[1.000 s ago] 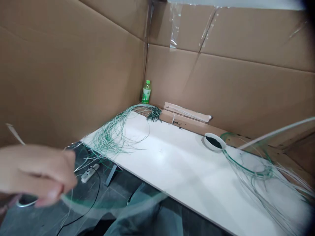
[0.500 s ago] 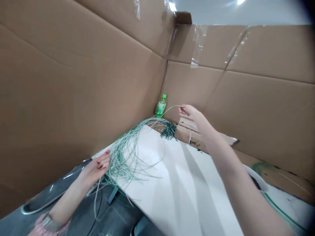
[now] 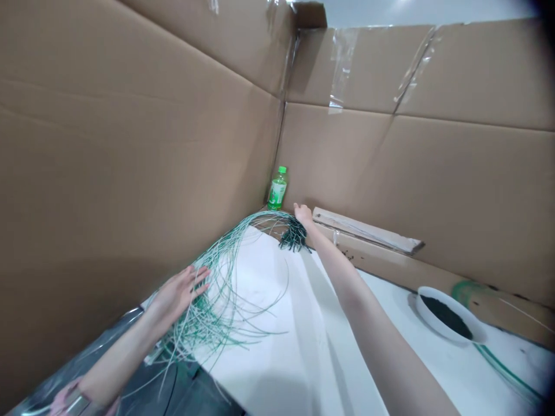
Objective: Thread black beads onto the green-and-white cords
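On the left, my left hand (image 3: 177, 294) lies open on the strands (image 3: 223, 312), right hand (image 3: 303, 215) curled by the dark tips (image 3: 293, 234), can't tell if gripping.

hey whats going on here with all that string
A person has both bare hands on a big loose bundle of thin green and white strands on a white table. The left hand lies open on the strands near the table's edge; the right hand is at the dark clustered ends, near a green bottle. A white bowl of dark material sits off to the right.
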Available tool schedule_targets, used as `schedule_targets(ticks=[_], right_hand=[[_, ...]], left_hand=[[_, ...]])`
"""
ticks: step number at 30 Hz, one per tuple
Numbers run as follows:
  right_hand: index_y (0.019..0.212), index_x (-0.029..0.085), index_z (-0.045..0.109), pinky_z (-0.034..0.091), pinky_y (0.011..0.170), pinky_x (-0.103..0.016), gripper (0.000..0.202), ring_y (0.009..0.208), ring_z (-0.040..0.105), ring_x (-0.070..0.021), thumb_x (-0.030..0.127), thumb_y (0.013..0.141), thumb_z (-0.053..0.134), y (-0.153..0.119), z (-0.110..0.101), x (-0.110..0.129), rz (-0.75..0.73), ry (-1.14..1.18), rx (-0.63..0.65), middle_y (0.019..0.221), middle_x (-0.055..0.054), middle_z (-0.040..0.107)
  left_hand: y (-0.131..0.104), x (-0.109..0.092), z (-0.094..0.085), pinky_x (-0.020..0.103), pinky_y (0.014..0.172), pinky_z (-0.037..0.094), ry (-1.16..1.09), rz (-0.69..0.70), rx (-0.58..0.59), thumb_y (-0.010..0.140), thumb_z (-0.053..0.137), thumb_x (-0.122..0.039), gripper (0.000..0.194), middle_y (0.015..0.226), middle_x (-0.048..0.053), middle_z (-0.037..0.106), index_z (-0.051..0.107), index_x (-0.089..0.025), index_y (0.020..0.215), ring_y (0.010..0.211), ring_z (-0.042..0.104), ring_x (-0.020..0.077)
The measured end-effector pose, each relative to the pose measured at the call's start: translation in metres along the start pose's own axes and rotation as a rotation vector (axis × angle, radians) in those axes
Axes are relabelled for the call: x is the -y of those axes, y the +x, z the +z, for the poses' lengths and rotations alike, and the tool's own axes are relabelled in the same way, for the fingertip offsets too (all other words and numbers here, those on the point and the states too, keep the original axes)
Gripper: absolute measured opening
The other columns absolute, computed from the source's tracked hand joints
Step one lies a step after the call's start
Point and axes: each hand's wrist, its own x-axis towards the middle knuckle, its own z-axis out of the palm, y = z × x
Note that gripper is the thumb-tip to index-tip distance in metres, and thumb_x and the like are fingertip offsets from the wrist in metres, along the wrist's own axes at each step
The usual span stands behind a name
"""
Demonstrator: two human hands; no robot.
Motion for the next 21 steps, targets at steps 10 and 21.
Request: schedule_targets(ticks=[10,21], right_hand=[[0.11,0.015,0.061,0.051,0.09,-0.043,0.027,0.103,0.062,-0.0201,0.035,0.093,0.055,-0.133,-0.163,-0.075,-0.136,-0.065,-0.172,0.114,-0.008,0.063],[0.108,0.014,0.061,0.053,0.083,-0.039,0.025,0.095,0.063,-0.0182,0.033,0.092,0.057,-0.361,-0.373,-0.237,0.477,-0.426,-0.599,0.108,-0.007,0.063]], left_hand=[[-0.041,0.003,0.019,0.051,0.119,0.02,0.709,0.757,0.07,0.083,0.049,-0.042,0.067,0.155,0.012,0.024,0.031,-0.018,0.144,0.144,0.023,0.0278],[-0.15,0.079,0.209,0.041,0.113,0.033,0.94,0.975,0.972,0.092,0.04,-0.044,0.045,0.142,0.009,0.043,0.047,-0.024,0.131,0.135,0.037,0.0226]])
